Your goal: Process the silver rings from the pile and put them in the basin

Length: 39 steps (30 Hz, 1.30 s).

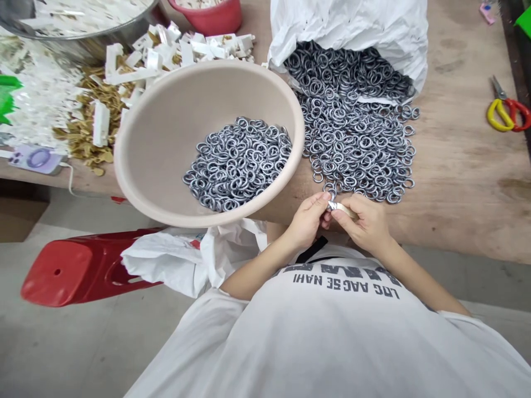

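Observation:
My left hand (307,220) and my right hand (367,224) meet at the table's near edge, both pinched on a small white and tan piece (341,208) with a metal ring on it. Just beyond my fingers lies a heap of loose metal rings (357,138), spilling from a white sack (352,27). To the left, a beige bowl (166,127) overhangs the table edge and holds several more metal rings (238,163).
White plastic pieces (166,50) and tan scraps (91,116) lie at the back left beside a steel basin (83,33) and a red tub (211,19). Scissors (508,110) lie at the right. A phone (35,159), a red stool (78,271) and a white bag (182,260) sit at left.

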Each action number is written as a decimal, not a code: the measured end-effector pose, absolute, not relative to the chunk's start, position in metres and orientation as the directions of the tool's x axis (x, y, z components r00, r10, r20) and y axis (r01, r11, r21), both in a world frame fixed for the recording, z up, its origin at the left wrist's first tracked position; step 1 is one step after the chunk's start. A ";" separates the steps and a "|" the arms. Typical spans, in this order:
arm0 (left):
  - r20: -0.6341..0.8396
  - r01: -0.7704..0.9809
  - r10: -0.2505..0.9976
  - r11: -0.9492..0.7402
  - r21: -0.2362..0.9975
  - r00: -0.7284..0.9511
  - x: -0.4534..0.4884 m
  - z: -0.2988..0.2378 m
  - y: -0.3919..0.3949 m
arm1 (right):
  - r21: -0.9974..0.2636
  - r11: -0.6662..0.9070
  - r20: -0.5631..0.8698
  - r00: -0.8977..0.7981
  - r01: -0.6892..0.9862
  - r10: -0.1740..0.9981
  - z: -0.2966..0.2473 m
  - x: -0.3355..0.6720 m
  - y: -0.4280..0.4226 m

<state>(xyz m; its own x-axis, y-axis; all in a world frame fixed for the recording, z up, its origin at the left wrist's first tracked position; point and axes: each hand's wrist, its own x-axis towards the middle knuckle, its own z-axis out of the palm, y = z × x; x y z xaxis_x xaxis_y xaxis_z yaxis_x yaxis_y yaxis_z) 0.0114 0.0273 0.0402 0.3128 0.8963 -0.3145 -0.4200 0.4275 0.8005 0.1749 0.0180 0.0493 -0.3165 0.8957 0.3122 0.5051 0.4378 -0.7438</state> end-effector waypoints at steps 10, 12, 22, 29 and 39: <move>-0.290 -0.310 0.878 0.417 0.854 0.381 -0.017 0.029 0.024 | -0.593 0.212 0.123 -0.172 0.777 0.977 0.023 0.186 0.049; -0.289 -0.290 0.921 0.360 0.887 0.259 -0.028 0.023 0.030 | -0.493 0.259 0.088 -0.248 0.831 0.965 0.019 0.180 0.048; -0.290 -0.300 0.941 0.331 0.895 0.174 -0.020 0.017 0.034 | -0.917 0.050 -0.038 -0.213 0.396 0.976 0.024 0.170 0.050; -0.170 -0.311 0.967 0.223 0.924 0.190 0.009 0.025 0.029 | -0.996 -0.084 -0.090 -0.197 0.037 0.976 0.041 0.158 0.031; -0.341 -0.443 0.886 0.454 0.773 0.313 0.019 0.040 0.026 | -0.957 0.188 0.159 -0.144 0.221 0.977 0.037 0.166 0.032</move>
